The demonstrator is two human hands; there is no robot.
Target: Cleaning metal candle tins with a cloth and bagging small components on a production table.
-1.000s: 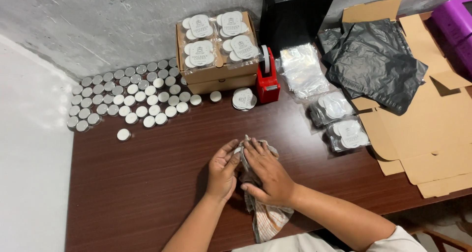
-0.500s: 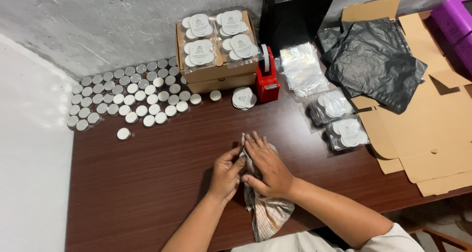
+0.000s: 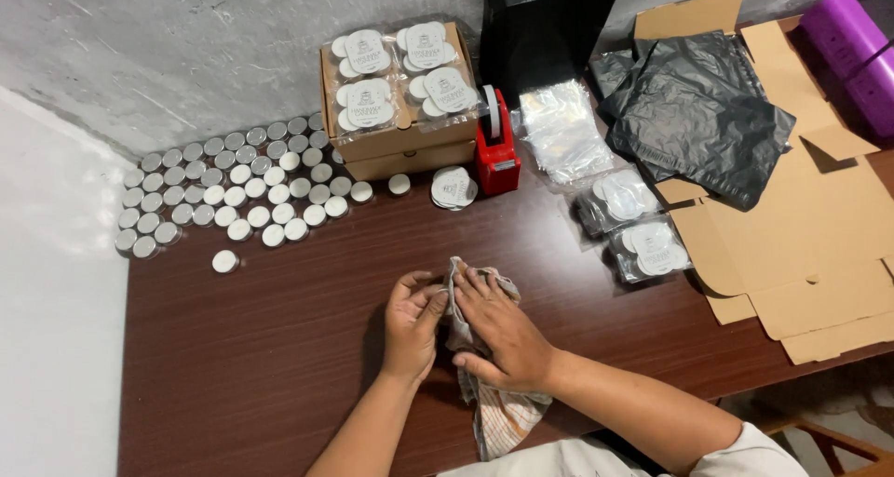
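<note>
1. Left hand lies palm-down near the front middle of the dark brown wooden table; fingers curled inward, their tips touching the edge of a crumpled pale checked cloth.
2. Right hand rests on top of the same cloth, fingers spread and pressing it down; thumb is tucked against the cloth's lower side. Whether anything is wrapped inside the cloth cannot be told.
3. The cloth sits between the two hands; its lower end hangs over the table's front edge.
4. Far left: rows of small round silver-lidded tins, one white-topped tin apart from the rest.
5. At the back: open brown cardboard box holding clear packs of round white labels.
6. Just beside the box: red tape dispenser.
7. Right: black plastic bags on flattened cardboard.
</note>
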